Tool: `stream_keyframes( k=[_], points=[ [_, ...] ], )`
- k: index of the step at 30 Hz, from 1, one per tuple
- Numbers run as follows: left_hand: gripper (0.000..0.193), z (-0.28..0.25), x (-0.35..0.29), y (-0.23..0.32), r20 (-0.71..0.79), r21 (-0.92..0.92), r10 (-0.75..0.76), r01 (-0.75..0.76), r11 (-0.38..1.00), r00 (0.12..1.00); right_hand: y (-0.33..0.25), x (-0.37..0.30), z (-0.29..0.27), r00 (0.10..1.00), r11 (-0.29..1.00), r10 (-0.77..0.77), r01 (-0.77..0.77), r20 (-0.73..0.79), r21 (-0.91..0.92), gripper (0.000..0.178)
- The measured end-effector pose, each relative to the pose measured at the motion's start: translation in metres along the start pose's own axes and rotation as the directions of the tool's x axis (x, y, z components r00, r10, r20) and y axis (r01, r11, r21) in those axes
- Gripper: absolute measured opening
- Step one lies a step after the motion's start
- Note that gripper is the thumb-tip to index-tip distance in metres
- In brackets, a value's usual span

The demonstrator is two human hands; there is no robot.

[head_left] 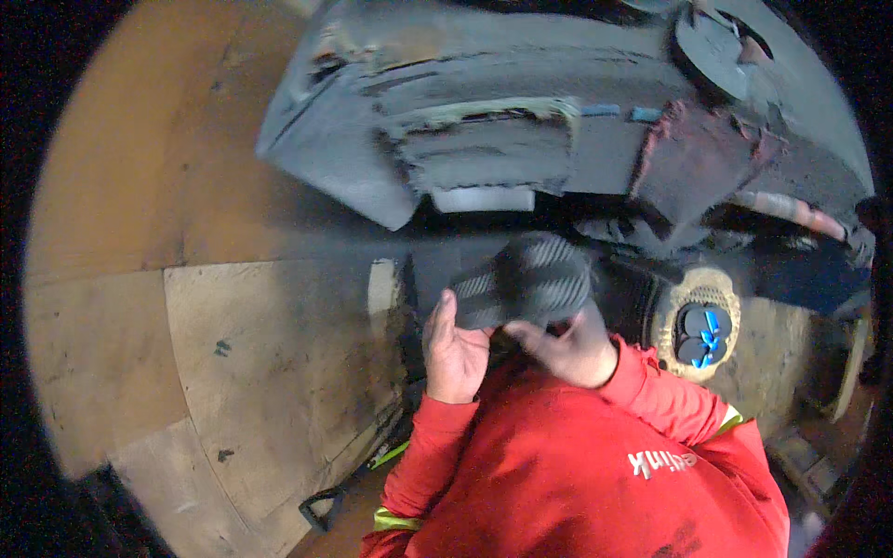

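In front of my chest I hold a dark, shoe-like piece with grey ribbed stripes; motion blur hides its exact kind. My left hand is at its left end, the thumb standing up along the edge and the other fingers partly behind it. With bent fingers, my right hand grips its lower right side, smeared by motion. Just beyond the piece is the worn grey machine, with a white block at its lower edge. A dark red cloth hangs on its front.
At my right, a cream, woven-looking seat or basket carries dark rounded pieces with bright blue parts. A round grey disc sits atop the machine. Brown board panels stretch along the left, with a black bent bar near my left elbow.
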State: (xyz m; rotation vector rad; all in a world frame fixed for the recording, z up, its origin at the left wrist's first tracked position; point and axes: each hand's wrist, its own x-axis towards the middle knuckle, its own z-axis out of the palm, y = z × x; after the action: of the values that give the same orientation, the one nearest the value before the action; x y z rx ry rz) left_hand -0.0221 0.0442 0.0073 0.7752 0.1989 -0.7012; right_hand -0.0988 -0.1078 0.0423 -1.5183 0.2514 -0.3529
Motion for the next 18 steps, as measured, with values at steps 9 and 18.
stream_keyframes(
  k=[9,18],
  points=[
    [0.026,0.081,0.046,0.016,0.171,0.79,0.093,-0.193,0.582,0.981,0.085,0.025,-0.023,0.862,0.136,0.5,-0.175,0.085,0.975,0.035],
    [0.018,0.042,-0.062,0.03,0.03,0.946,0.417,-0.16,0.281,0.909,0.054,0.036,0.014,0.903,0.172,0.299,-0.369,0.308,0.914,0.027]
  ],
)
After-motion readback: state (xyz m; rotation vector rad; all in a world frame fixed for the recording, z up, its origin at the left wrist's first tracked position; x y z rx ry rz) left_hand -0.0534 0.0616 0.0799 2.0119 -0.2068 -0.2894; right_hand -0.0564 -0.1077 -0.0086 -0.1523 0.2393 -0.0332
